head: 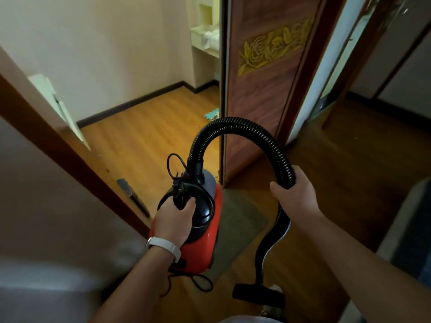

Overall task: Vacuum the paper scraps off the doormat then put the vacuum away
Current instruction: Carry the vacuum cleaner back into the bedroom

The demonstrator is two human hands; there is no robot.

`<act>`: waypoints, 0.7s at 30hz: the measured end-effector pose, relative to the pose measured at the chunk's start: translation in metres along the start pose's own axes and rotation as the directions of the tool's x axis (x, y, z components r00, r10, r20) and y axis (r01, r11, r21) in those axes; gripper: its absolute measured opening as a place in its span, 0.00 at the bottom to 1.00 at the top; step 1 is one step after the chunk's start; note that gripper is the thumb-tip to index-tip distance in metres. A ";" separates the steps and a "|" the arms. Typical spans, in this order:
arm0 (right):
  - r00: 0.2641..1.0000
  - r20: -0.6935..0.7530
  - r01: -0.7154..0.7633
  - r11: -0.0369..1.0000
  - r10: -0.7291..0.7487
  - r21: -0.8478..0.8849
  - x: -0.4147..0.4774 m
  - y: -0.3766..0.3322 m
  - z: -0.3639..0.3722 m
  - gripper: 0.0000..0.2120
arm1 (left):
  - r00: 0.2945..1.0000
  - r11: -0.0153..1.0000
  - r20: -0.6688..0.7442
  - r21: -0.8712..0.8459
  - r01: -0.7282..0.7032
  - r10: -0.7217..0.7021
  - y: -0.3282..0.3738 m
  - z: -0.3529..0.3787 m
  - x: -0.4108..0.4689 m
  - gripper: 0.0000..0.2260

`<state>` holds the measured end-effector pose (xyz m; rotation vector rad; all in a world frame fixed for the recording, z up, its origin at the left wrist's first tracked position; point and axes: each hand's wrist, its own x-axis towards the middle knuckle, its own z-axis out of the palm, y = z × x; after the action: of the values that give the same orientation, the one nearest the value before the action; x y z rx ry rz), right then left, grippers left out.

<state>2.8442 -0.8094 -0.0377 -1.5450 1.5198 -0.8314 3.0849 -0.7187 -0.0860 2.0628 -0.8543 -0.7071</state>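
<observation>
Head view, from the left: the left hand point(173, 220), a pale wristband point(163, 247) at its wrist, has its fingers point(186, 207) curled tight round the top handle of the vacuum point(213, 220), and the bundled cord point(177, 173) is caught in the same grip. The red body looks to hang clear of the floor point(149, 127), above the near left edge of the mat point(242, 213) in the doorway. Its long axis runs from the wrist away toward the room beyond, tilted so the hose end points forward and up. The hose point(235, 123) arches up from that end, past the edge of the carved door point(263, 89), and down into the right hand point(293, 197), whose fingers are wrapped closed round it. Below that hand the wand point(268, 243) hangs nearly straight down, with the nozzle point(256, 294) low by the person's foot and its bar lying crosswise. Whether scraps lie on the mat cannot be told through the blur. This reads as a carrying step. To do it well, keep the body level by the handle, keep the cord gathered so no loop trails underfoot, and steer the hanging wand clear of the door edge.
</observation>
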 end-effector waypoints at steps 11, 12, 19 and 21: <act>0.987 -0.111 -0.110 0.990 0.120 0.092 0.093 0.081 -0.161 0.10 | 0.984 0.991 0.143 0.068 -0.115 0.105 0.130 0.176 0.014 0.16; 0.985 -0.116 -0.118 0.989 0.128 0.090 0.101 0.089 -0.175 0.09 | 0.981 0.989 0.148 0.070 -0.133 0.122 0.142 0.192 0.014 0.16; 0.960 -0.222 -0.143 0.981 0.170 0.129 0.145 0.122 -0.257 0.08 | 0.944 0.967 0.232 0.051 -0.251 0.233 0.216 0.280 0.020 0.19; 0.951 -0.257 -0.140 0.981 0.171 0.135 0.160 0.126 -0.275 0.08 | 0.926 0.953 0.257 0.050 -0.298 0.276 0.236 0.301 0.026 0.19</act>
<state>2.5531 -0.9886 -0.0335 -1.2475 1.7292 -1.0492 2.8089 -0.9838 -0.0611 1.8919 -1.3219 -0.7841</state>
